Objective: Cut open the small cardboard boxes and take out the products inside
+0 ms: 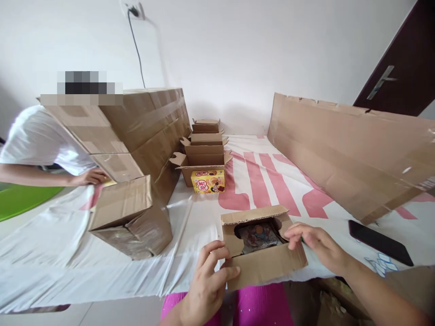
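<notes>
In front of me, at the table's near edge, is a small cardboard box (267,267) with its top partly open. Through the gap shows a dark, shiny printed packet (260,237) inside. My left hand (212,276) is closed round the box's left front corner, its thumb on the front flap. On the opposite end, my right hand (314,242) has its bent fingers over the right end flap, pinching that edge; part of its grip is hidden.
Several open cardboard boxes (205,158) stand in a row farther back, behind a yellow printed carton (209,182). A taped box (136,222) and tall stacked boxes (149,117) stand left, near another person's hand (90,176). At right are a cardboard panel (340,149) and phone (380,242).
</notes>
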A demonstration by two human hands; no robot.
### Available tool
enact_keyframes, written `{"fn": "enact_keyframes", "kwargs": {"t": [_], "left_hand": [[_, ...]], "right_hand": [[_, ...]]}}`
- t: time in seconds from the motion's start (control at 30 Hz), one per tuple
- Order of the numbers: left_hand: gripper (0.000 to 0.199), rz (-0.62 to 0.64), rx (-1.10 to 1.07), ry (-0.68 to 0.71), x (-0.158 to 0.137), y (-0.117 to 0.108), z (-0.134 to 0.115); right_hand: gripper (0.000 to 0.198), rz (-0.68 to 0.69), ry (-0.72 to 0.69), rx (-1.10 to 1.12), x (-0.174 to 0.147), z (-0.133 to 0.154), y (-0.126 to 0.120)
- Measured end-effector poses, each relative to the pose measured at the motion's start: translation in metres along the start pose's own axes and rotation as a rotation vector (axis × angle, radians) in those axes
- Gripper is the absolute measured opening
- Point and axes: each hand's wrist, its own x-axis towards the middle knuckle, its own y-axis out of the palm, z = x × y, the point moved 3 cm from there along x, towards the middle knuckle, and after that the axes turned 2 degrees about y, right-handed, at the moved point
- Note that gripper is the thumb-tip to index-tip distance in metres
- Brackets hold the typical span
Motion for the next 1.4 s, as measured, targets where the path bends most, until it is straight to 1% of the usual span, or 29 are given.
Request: {"fn": "enact_keyframes", "kwargs": {"t": [0.07,0.13,0.2,0.27,0.33,0.4,0.47,0.5,0.53,0.6,0.67,0.77,0.83,0.9,0.97,1.0,1.07,1.13,1.2,1.3,1.33,1.4], "left_hand": [[0.041,0.037,-0.019,0.004,0.003,-0.003,-0.002],[0.035,0.068,-0.037,-0.004,0.008,-0.005,-0.004],[0.030,0.086,-0.027,-0.026,0.013,-0.007,-0.006],[0.028,0.097,-0.005,-0.048,0.019,-0.008,-0.006],[0.030,0.147,0.015,-0.059,0.025,-0.008,-0.005],[0.037,0.269,0.017,-0.059,0.031,-0.005,-0.002],[0.043,0.416,0.018,-0.058,0.038,-0.002,0.002],[0.039,0.474,0.026,-0.064,0.042,0.000,0.004],[0.032,0.515,0.044,-0.075,0.046,0.001,0.006],[0.015,0.538,0.098,-0.096,0.051,0.002,0.009],[0.012,0.522,0.146,-0.096,0.054,0.001,0.009],[0.027,0.490,0.188,-0.084,0.053,0.001,0.006],[0.032,0.453,0.206,-0.086,0.049,-0.001,0.004],[0.031,0.373,0.222,-0.093,0.043,-0.004,0.003],[0.032,0.254,0.241,-0.121,0.034,-0.007,0.004],[0.035,0.188,0.253,-0.145,0.029,-0.008,0.005],[0.045,0.072,0.284,-0.207,0.017,-0.009,0.007],[0.056,0.002,0.336,-0.258,0.006,-0.007,0.009],[0.060,-0.015,0.401,-0.298,-0.004,-0.002,0.011],[0.054,-0.011,0.479,-0.358,-0.017,0.008,0.015],[0.053,-0.008,0.483,-0.361,-0.020,0.010,0.016],[0.052,0.005,0.454,-0.324,-0.023,0.014,0.016]], "right_hand": [[0.036,0.071,-0.080,-0.282,0.005,0.007,0.009],[0.033,0.102,-0.160,-0.549,0.009,0.012,0.019],[0.031,0.062,-0.241,-0.703,0.011,0.016,0.024],[0.029,-0.035,-0.276,-0.795,0.012,0.020,0.021],[0.026,-0.133,-0.252,-0.881,0.012,0.021,0.014],[0.024,-0.198,-0.188,-0.970,0.012,0.020,0.005],[0.022,-0.218,-0.121,-1.039,0.012,0.016,-0.001],[0.022,-0.218,-0.093,-1.064,0.012,0.014,-0.003],[0.023,-0.209,-0.070,-1.081,0.012,0.010,-0.004],[0.027,-0.160,-0.035,-1.093,0.013,0.002,-0.004],[0.035,-0.086,0.000,-1.062,0.014,-0.005,-0.002],[0.048,0.002,0.088,-0.979,0.018,-0.013,-0.002],[0.060,0.041,0.148,-0.913,0.024,-0.013,-0.005],[0.075,0.091,0.203,-0.850,0.032,-0.011,-0.007],[0.090,0.154,0.267,-0.817,0.041,-0.010,-0.008],[0.093,0.180,0.302,-0.816,0.045,-0.011,-0.009],[0.092,0.218,0.366,-0.828,0.053,-0.013,-0.009],[0.084,0.240,0.405,-0.840,0.061,-0.016,-0.010],[0.072,0.254,0.419,-0.854,0.067,-0.020,-0.010],[0.056,0.242,0.409,-0.926,0.074,-0.021,-0.007],[0.051,0.221,0.385,-0.963,0.075,-0.020,-0.005],[0.042,0.170,0.271,-1.004,0.078,-0.014,0.002]]}}
